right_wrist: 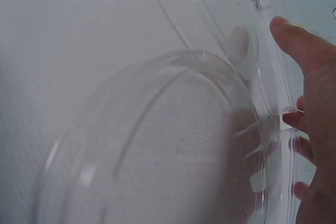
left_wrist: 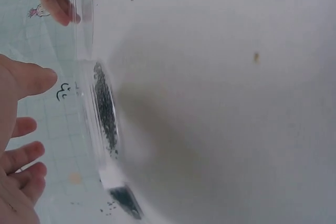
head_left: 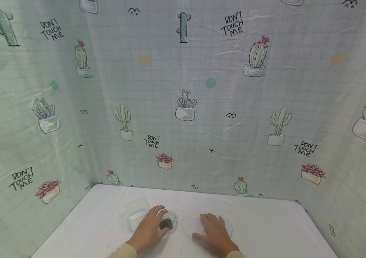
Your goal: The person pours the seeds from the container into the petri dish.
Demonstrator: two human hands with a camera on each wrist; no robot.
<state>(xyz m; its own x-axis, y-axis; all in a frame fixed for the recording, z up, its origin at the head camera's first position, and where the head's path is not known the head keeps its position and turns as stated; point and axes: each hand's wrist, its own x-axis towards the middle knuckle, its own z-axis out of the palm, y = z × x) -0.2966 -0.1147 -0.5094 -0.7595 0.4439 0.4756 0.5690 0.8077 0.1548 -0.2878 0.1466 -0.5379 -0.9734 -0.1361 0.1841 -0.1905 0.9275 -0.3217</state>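
A shallow clear round dish holds dark granules, which also show as a dark band in the left wrist view. My left hand is at the left side of this dish, with thumb and fingers spread apart around its near and far edges. In the left wrist view the thumb stands well apart from the other fingers. To the right, my right hand reaches over two clear empty-looking dishes, one of them a left dish. Its fingers are loosely extended near their rims.
Left of my left hand lies a clear container with a white elongated piece. A further clear dish sits at the near edge of view. The white table is enclosed by cactus-print curtains. Small dark specks dot its surface.
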